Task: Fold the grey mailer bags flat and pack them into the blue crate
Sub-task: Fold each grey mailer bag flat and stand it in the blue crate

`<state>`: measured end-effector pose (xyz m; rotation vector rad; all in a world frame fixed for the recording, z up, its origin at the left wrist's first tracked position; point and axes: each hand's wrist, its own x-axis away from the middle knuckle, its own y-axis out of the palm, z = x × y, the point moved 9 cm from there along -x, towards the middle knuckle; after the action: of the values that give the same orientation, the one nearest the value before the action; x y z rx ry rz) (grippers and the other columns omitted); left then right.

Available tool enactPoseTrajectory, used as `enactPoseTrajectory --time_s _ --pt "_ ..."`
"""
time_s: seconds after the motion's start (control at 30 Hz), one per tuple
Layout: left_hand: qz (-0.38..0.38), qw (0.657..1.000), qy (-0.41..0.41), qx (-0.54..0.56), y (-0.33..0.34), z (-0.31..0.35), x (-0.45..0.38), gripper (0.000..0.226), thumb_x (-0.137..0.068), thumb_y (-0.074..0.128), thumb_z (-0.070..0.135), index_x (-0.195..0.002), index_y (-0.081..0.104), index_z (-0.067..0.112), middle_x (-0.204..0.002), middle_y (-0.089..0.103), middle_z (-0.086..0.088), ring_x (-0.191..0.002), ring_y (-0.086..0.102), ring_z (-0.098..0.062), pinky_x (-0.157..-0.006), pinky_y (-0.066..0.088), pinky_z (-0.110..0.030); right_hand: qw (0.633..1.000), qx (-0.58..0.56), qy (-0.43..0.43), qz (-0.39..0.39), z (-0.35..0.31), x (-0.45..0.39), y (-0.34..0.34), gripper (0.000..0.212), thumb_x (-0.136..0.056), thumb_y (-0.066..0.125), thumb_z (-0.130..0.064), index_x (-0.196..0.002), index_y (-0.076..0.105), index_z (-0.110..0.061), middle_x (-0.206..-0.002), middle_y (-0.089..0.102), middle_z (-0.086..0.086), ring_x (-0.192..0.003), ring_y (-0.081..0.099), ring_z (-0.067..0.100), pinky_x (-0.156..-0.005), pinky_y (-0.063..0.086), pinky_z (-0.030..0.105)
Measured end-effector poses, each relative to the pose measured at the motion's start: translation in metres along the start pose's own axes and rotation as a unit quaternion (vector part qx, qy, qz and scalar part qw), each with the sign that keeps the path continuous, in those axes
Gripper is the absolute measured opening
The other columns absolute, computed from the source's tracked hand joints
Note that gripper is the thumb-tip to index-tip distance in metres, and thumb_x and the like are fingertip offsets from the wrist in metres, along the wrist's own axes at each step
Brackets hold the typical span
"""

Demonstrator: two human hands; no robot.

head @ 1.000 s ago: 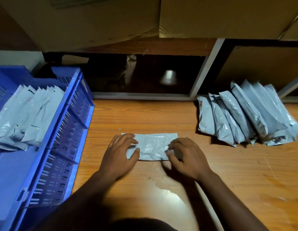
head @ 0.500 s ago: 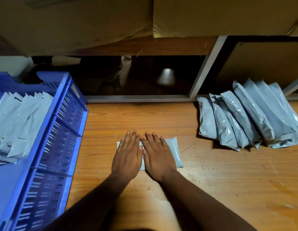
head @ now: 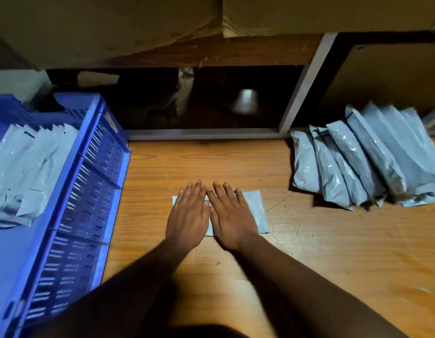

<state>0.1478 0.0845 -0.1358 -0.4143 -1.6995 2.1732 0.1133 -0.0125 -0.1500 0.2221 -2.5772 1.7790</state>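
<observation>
At the left edge of the wooden counter [head: 333,264] stands the blue crate [head: 72,215], slatted along its side, with a row of flat grey mailer bags [head: 28,172] overlapping inside it. Near the middle of the counter, toward the front edge, a folded grey mailer [head: 256,211] lies flat under the left hand [head: 188,214] and right hand [head: 229,218], both spread palm-down, side by side, gripping nothing. Against the back right corner leans a pile of stuffed grey mailers [head: 362,162].
</observation>
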Motion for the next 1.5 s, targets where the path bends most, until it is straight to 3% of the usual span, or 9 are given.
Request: enactPoseTrajectory --time_s 0.1,0.2,0.3,0.43,0.73,0.97,1.17,1.37,1.5 --pt "-0.006 0.998 -0.028 0.058 -0.010 -0.005 0.003 0.076 -0.100 0.005 0.051 -0.159 0.032 0.013 -0.168 0.024 -0.001 -0.157 0.013 -0.016 -0.128 0.006 -0.033 0.997 -0.074 0.016 0.003 0.001 0.001 -0.018 0.056 -0.112 0.018 -0.039 -0.165 0.016 -0.021 -0.172 0.014 0.000 -0.159 0.006 0.021 -0.128 -0.005 0.043" --pt "0.006 1.000 -0.008 0.016 -0.024 0.005 -0.002 0.074 -0.101 0.003 0.047 -0.160 0.029 0.012 -0.169 0.021 0.000 -0.158 0.006 -0.014 -0.128 0.000 -0.033 0.997 -0.032 0.032 0.062 0.013 0.003 -0.042 0.056 -0.110 0.021 -0.038 -0.163 0.025 -0.020 -0.169 0.026 0.001 -0.158 0.015 0.022 -0.129 0.002 0.044" --pt "-0.018 1.000 0.021 -0.013 -0.012 0.014 -0.005 0.073 -0.102 0.004 0.046 -0.159 0.032 0.009 -0.167 0.026 -0.004 -0.158 0.011 -0.018 -0.129 0.003 -0.036 0.999 0.016 0.036 0.032 0.023 0.006 -0.026 0.059 -0.110 0.018 -0.044 -0.165 0.020 -0.022 -0.172 0.016 0.004 -0.159 0.007 0.024 -0.129 -0.003 0.047" --pt "-0.018 0.997 0.026 -0.064 0.001 0.017 -0.003 0.063 -0.107 0.015 0.036 -0.152 0.044 0.003 -0.160 0.040 -0.011 -0.154 0.027 -0.028 -0.127 0.019 -0.046 0.998 0.030 0.053 0.035 0.028 0.008 -0.012 0.060 -0.109 0.013 -0.048 -0.165 0.018 -0.027 -0.173 0.010 0.001 -0.160 0.002 0.023 -0.128 -0.005 0.049" --pt "-0.021 0.996 0.019 -0.087 0.012 0.016 -0.004 0.059 -0.109 0.017 0.030 -0.153 0.040 0.000 -0.163 0.034 -0.017 -0.155 0.023 -0.033 -0.124 0.023 -0.049 0.996 0.062 0.064 0.027 0.025 0.004 -0.003 0.058 -0.110 0.015 -0.041 -0.165 0.019 -0.023 -0.173 0.008 0.007 -0.160 0.002 0.029 -0.126 0.006 0.056" --pt "-0.010 0.999 -0.031 -0.017 0.002 -0.005 0.005 0.068 -0.106 0.016 0.052 -0.161 0.027 0.014 -0.170 0.020 -0.001 -0.158 0.008 -0.016 -0.129 0.008 -0.038 0.997 0.024 0.063 0.030 0.035 0.013 -0.012 0.064 -0.109 0.017 -0.051 -0.165 0.015 -0.020 -0.173 0.009 0.001 -0.160 0.002 0.022 -0.129 -0.001 0.045" --pt "-0.040 0.999 -0.028 0.024 0.004 -0.014 0.023 0.071 -0.103 0.005 0.059 -0.165 0.007 0.025 -0.171 -0.003 0.010 -0.156 -0.011 -0.008 -0.128 0.009 -0.039 0.996 0.039 0.074 0.038 0.040 0.025 -0.012 0.067 -0.108 0.013 -0.055 -0.166 0.013 -0.021 -0.173 0.007 0.003 -0.160 0.001 0.025 -0.129 0.001 0.047" --pt "-0.043 0.998 -0.034 0.032 0.007 -0.015 0.017 0.069 -0.103 0.013 0.059 -0.163 0.018 0.026 -0.171 0.010 0.007 -0.158 0.003 -0.011 -0.128 0.017 -0.041 0.996 0.044 0.076 0.021 0.040 0.021 -0.011 0.066 -0.109 0.015 -0.054 -0.166 0.008 -0.023 -0.173 -0.002 0.002 -0.160 -0.006 0.024 -0.128 0.001 0.050" --pt "-0.033 0.995 -0.059 0.073 0.001 -0.027 0.026 0.080 -0.098 0.011 0.072 -0.163 0.019 0.027 -0.171 0.013 0.007 -0.157 0.007 -0.011 -0.127 0.018 -0.042 0.998 0.035 0.054 0.005 0.051 0.030 -0.015 0.070 -0.108 0.012 -0.059 -0.165 -0.002 -0.023 -0.172 -0.013 -0.001 -0.159 -0.013 0.018 -0.128 -0.006 0.044"
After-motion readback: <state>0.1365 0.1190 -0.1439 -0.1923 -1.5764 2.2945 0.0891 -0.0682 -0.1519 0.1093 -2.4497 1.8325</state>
